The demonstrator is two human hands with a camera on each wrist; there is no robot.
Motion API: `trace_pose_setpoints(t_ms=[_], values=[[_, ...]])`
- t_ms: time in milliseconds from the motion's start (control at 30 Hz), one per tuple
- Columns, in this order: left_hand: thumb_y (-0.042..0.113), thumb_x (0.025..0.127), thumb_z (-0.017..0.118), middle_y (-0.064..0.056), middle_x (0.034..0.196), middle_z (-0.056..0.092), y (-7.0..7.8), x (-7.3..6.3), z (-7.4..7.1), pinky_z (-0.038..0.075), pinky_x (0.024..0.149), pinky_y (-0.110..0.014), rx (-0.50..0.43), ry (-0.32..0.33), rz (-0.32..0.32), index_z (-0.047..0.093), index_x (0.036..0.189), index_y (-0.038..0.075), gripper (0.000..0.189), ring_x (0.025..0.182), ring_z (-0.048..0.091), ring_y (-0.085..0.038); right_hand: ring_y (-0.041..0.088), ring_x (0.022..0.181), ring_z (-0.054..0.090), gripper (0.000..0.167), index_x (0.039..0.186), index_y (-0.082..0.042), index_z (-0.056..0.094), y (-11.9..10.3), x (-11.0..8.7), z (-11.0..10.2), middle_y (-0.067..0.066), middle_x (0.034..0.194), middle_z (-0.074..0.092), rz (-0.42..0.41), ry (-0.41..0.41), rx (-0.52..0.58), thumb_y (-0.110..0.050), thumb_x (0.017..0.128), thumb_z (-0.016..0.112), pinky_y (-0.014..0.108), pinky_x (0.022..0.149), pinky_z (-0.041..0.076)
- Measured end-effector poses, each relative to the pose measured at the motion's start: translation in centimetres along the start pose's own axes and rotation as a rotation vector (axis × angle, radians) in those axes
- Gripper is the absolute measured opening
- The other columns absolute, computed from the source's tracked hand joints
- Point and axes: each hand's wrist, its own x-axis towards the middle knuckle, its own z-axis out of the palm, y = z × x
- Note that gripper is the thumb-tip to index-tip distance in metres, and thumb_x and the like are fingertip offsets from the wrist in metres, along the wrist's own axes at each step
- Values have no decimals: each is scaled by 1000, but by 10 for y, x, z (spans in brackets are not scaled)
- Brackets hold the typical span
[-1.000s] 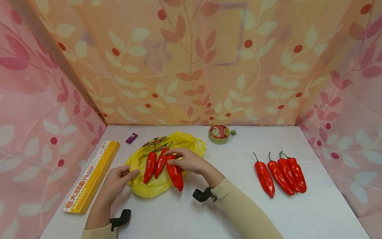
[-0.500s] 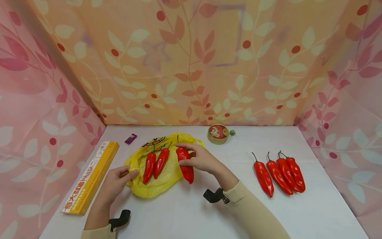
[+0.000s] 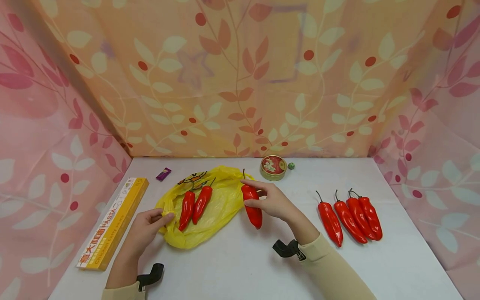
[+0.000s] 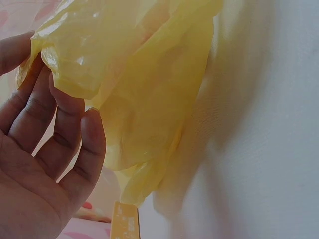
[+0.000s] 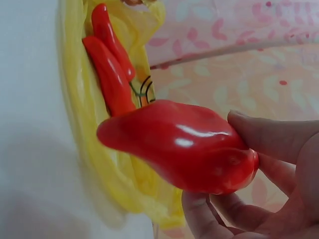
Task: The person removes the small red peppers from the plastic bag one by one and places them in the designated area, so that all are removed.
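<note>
My right hand [image 3: 273,201] grips a glossy red chili pepper [image 3: 252,207] near its stem end, just right of the yellow plastic bag [image 3: 221,216]. In the right wrist view the held pepper [image 5: 179,147] fills the middle, its tip pointing left. Thumb and fingers of my left hand [image 3: 144,229] pinch the bag's left edge. The left wrist view shows that hand [image 4: 50,144] with the thin yellow film [image 4: 149,99] hanging from its fingertips. Two more red peppers [image 3: 187,210] lie side by side in the bag, stems toward the back.
On the right of the white table [image 3: 225,266] several red peppers [image 3: 350,221] lie in a row. A long yellow pasta box [image 3: 114,225] lies at the left. Toward the back are a purple wrapped candy [image 3: 163,174], a round red-and-gold tin [image 3: 273,168] and a small green ball [image 3: 291,166].
My right hand has lifted a pepper out from beside the other two and carried it rightward past the bag's edge. The left hand stays at the bag's left edge.
</note>
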Motion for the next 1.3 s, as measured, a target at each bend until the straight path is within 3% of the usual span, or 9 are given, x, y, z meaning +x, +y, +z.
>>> trace_pose_setpoints(t_ms=[300, 567, 900, 1300], values=[[37, 95, 71, -4, 89, 67, 0, -1, 0, 48, 67, -25, -6, 2, 9, 68, 115, 0, 42, 86, 54, -18, 29, 111, 60, 59, 142, -32, 59, 16, -11, -18, 5, 128, 63, -6, 21, -20, -25, 87, 79, 38, 78, 59], [35, 95, 71, -4, 87, 66, 0, -1, 1, 46, 64, -26, -11, 4, 14, 68, 114, -1, 41, 84, 53, -19, 31, 111, 61, 55, 136, -27, 62, 31, -23, -33, 7, 133, 60, 52, 31, -23, -29, 85, 82, 40, 79, 59], [38, 95, 71, -4, 91, 69, -3, 2, 0, 50, 68, -25, -11, 3, 7, 68, 115, 0, 43, 84, 56, -17, 31, 111, 61, 54, 138, -23, 61, 56, -44, -53, 9, 133, 61, 62, 68, -135, -29, 88, 80, 39, 78, 59], [36, 95, 70, -4, 93, 71, 0, 0, 1, 51, 71, -23, -10, -8, -8, 67, 119, -1, 43, 86, 56, -16, 34, 120, 55, 56, 140, -31, 60, 79, -67, -71, 11, 135, 59, 166, 143, -185, -36, 87, 79, 39, 78, 59]])
